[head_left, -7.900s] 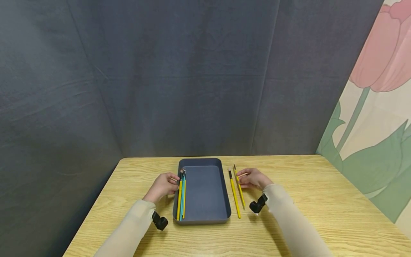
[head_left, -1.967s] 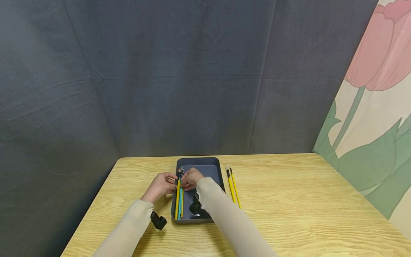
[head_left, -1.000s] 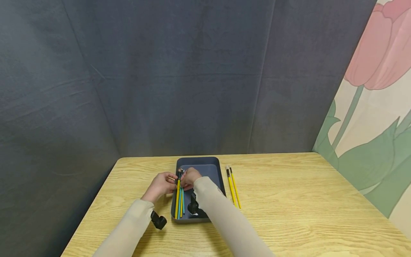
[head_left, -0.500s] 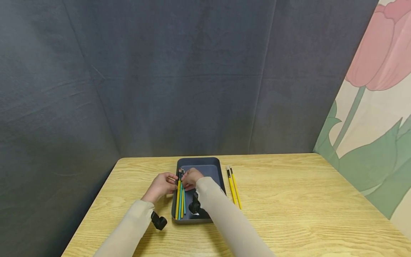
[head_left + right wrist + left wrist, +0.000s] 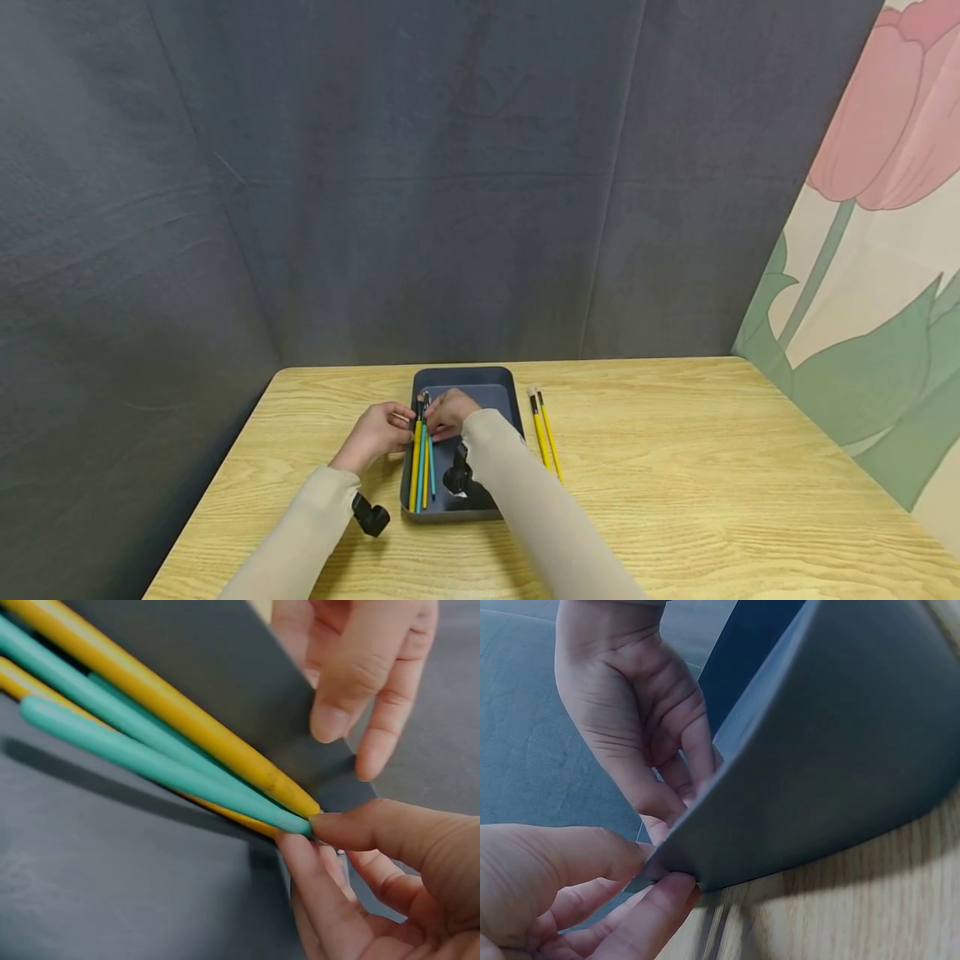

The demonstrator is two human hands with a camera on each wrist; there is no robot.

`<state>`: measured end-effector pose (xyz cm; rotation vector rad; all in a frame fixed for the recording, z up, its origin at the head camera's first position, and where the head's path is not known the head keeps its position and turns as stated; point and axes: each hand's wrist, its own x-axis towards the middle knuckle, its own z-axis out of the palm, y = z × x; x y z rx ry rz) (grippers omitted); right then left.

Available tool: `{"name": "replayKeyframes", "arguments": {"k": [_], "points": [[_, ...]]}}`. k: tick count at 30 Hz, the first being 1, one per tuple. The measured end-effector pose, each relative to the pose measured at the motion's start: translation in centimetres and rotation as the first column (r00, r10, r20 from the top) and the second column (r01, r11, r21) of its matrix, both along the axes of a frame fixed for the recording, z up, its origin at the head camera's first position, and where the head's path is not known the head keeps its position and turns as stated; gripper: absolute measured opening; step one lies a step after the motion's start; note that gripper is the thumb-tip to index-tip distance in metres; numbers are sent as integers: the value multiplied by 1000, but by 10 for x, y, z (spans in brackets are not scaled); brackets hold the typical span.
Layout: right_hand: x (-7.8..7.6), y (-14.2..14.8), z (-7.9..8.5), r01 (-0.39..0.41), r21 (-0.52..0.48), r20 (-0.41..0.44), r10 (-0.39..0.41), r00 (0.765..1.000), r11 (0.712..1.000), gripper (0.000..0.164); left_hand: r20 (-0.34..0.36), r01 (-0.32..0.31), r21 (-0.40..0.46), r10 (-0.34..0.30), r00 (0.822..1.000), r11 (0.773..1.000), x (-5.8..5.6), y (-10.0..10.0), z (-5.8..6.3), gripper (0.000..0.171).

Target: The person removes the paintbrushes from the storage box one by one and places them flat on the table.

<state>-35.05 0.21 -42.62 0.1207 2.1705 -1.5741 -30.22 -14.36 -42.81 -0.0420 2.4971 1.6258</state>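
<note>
A dark grey tray (image 5: 483,398) stands on the table, with several yellow and turquoise paintbrushes lying lengthwise along its left side. My left hand (image 5: 375,435) pinches the tray's left wall (image 5: 817,765) between thumb and fingers. Inside the tray, my right hand (image 5: 453,412) pinches a turquoise paintbrush (image 5: 150,762) near its ferrule. That handle slants slightly over the neighbouring brushes, among them a yellow paintbrush (image 5: 172,706) against the wall. The bristle ends near my right fingertips are mostly hidden.
Two more yellow brushes (image 5: 539,429) lie close together on the wooden table (image 5: 675,467), just right of the tray. A dark curtain (image 5: 450,183) hangs behind the table, and a tulip-patterned cloth (image 5: 877,333) covers the right side.
My right hand has come from the yellow brushes on the table into the tray. Another turquoise brush handle now shows under it, shifted slightly right. My left hand has stayed at the wall.
</note>
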Motion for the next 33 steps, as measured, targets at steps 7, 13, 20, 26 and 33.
{"name": "replayKeyframes", "arguments": {"k": [7,13,20,26,33], "points": [[-4,5,10,-9,-28,9,9,1000,1000,21,-7,6,5,-6,1000,1000,0,-1,0,33],[-8,14,18,-36,-65,5,36,999,997,29,-10,2,-2,-2,1000,1000,1,-1,2,32],[-10,36,28,-51,-114,-4,51,999,992,34,4,-13,-15,13,1000,1000,0,0,2,31],[-12,57,32,-54,-160,-26,50,998,986,37,14,-25,-24,25,1000,999,-2,0,-2,31],[-12,85,34,-53,-249,-64,38,997,967,38,-4,-21,-20,21,1000,1000,-2,0,-2,31]]}}
